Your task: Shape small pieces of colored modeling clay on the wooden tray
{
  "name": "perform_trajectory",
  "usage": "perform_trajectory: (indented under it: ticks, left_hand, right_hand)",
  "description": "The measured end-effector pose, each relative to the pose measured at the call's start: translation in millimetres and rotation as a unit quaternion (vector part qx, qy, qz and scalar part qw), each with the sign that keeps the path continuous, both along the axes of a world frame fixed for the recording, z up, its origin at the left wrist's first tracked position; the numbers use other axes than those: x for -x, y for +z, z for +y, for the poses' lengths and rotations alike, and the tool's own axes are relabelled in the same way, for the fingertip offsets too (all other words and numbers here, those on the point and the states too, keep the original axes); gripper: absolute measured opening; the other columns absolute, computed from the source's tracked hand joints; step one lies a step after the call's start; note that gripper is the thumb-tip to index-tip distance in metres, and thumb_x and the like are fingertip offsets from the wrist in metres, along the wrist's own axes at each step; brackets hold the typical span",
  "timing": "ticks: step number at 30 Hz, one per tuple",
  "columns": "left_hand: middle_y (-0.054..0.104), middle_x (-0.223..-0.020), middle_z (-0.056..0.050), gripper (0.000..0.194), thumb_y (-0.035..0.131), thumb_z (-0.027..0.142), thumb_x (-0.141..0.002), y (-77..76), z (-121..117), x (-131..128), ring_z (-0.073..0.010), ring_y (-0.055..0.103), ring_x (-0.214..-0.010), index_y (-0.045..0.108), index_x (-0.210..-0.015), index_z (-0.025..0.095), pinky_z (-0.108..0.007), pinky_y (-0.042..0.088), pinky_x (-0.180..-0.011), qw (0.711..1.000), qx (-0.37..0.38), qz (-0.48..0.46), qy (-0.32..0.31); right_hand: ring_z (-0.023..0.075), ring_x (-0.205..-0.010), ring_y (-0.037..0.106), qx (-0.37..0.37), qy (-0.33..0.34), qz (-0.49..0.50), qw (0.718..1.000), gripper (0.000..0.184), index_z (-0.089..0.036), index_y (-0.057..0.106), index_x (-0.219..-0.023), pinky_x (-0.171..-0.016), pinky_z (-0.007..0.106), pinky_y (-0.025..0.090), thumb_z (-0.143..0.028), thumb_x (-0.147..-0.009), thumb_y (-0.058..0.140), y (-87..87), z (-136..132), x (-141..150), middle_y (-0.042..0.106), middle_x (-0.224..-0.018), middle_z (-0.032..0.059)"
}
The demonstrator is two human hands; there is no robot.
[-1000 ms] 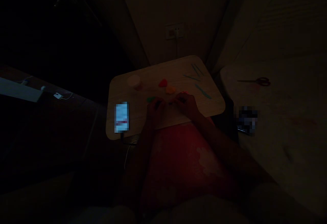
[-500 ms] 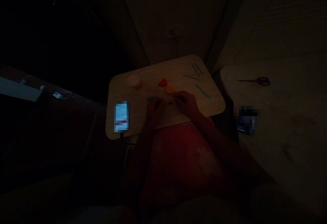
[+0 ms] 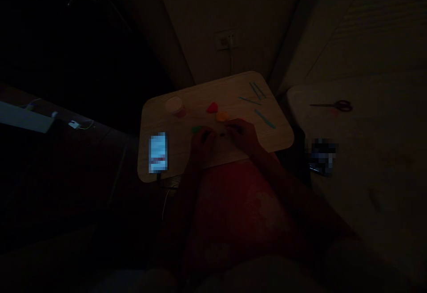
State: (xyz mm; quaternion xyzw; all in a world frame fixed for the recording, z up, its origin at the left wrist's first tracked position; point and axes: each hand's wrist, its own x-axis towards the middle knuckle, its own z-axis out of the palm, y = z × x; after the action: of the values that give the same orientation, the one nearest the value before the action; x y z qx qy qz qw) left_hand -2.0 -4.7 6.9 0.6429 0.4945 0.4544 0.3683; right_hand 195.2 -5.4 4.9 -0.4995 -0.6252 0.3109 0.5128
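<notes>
In dim light both my hands rest low over a small wooden table. My left hand (image 3: 202,142) is curled beside a green piece (image 3: 196,129), its fingertips turned inward and drawn together. Facing it, my right hand (image 3: 245,135) is bent with its fingers pressed together, just below a round orange lump (image 3: 222,115). Whatever either hand pinches is too dark to make out. A tiny dark bit (image 3: 222,135) lies on the tabletop between them. Behind the orange lump sits a red lump (image 3: 212,107). Part of a reddish thing shows behind my right hand.
The table (image 3: 153,110) also bears a lidded tub (image 3: 175,106), a lit phone (image 3: 158,152) at the left, several thin blue-green strips (image 3: 256,90) and a wider strip (image 3: 265,119). Scissors (image 3: 343,105) and a blurred dark object (image 3: 322,157) lie on a pale surface at right.
Both hands stay in nearly the same place, with at most slight finger movement. The objects on the table have not moved.
</notes>
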Motion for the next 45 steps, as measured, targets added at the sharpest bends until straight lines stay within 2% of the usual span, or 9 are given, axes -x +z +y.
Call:
perform_trajectory:
  ticks: [11,27,31,35,40,43,45]
  left_hand:
    - [0.066,-0.082,-0.001,0.017,0.064,0.037,-0.090,3.3,-1,-1,-0.0157,0.060,-0.079,0.065,-0.086,0.020,-0.027,0.048,-0.076,1.000,0.002,0.006,0.001]
    - [0.067,-0.081,-0.001,0.016,0.065,0.035,-0.089,2.6,-1,-1,-0.0157,0.060,-0.078,0.065,-0.085,0.020,-0.027,0.048,-0.072,1.000,0.001,-0.005,-0.003]
    - [0.067,-0.082,-0.001,0.016,0.065,0.036,-0.089,0.0,0,-1,-0.0156,0.060,-0.078,0.065,-0.086,0.020,-0.027,0.048,-0.074,1.000,0.000,-0.002,0.001]
    - [0.066,-0.082,-0.001,0.016,0.065,0.035,-0.090,0.8,0,-1,-0.0155,0.060,-0.078,0.064,-0.086,0.021,-0.027,0.047,-0.074,1.000,0.001,-0.001,-0.007]
    - [0.065,-0.080,0.000,0.016,0.065,0.035,-0.090,6.4,-2,-2,-0.0152,0.058,-0.076,0.064,-0.084,0.020,-0.027,0.047,-0.073,1.000,0.005,-0.003,-0.010]
    - [0.064,-0.079,0.000,0.015,0.065,0.034,-0.090,6.4,-2,-3,-0.0150,0.058,-0.076,0.063,-0.083,0.020,-0.027,0.047,-0.073,1.000,0.004,0.000,-0.001]
    - [0.064,-0.079,0.000,0.014,0.065,0.033,-0.090,5.1,-2,-2,-0.0152,0.059,-0.076,0.064,-0.084,0.020,-0.027,0.046,-0.073,1.000,0.002,0.000,-0.002]
  right_hand:
    - [0.0213,-0.087,0.072,-0.004,-0.004,0.006,1.000,0.018,-0.021,0.079,-0.096,-0.081,0.035,0.055,-0.031,-0.088,0.066,-5.4,1,0,0.080,-0.098,0.0074]
    - [0.0222,-0.089,0.073,-0.001,-0.004,0.008,1.000,0.019,-0.023,0.081,-0.097,-0.084,0.036,0.055,-0.031,-0.089,0.065,-4.5,2,1,0.081,-0.098,0.0065]
    - [0.0222,-0.085,0.073,-0.002,0.008,-0.009,1.000,0.024,-0.024,0.082,-0.091,-0.087,0.038,0.053,-0.030,-0.093,0.059,-1.2,2,1,0.081,-0.090,0.0059]
    - [0.0214,-0.081,0.071,0.002,0.010,-0.017,1.000,0.022,-0.022,0.081,-0.085,-0.082,0.036,0.052,-0.028,-0.091,0.061,1.1,2,0,0.080,-0.087,0.0066]
    - [0.0181,-0.069,0.063,0.013,0.002,-0.029,0.999,0.021,-0.021,0.074,-0.074,-0.074,0.033,0.047,-0.034,-0.088,0.065,1.8,1,1,0.074,-0.073,0.0039]
    - [0.0151,-0.061,0.052,0.024,-0.011,-0.025,0.999,0.031,-0.021,0.064,-0.065,-0.067,0.032,0.042,-0.043,-0.086,0.068,3.6,1,2,0.063,-0.062,0.0004]
    - [0.0140,-0.059,0.046,0.016,-0.011,-0.022,1.000,0.041,-0.021,0.054,-0.059,-0.069,0.032,0.040,-0.048,-0.088,0.064,5.2,1,2,0.053,-0.056,-0.0022]
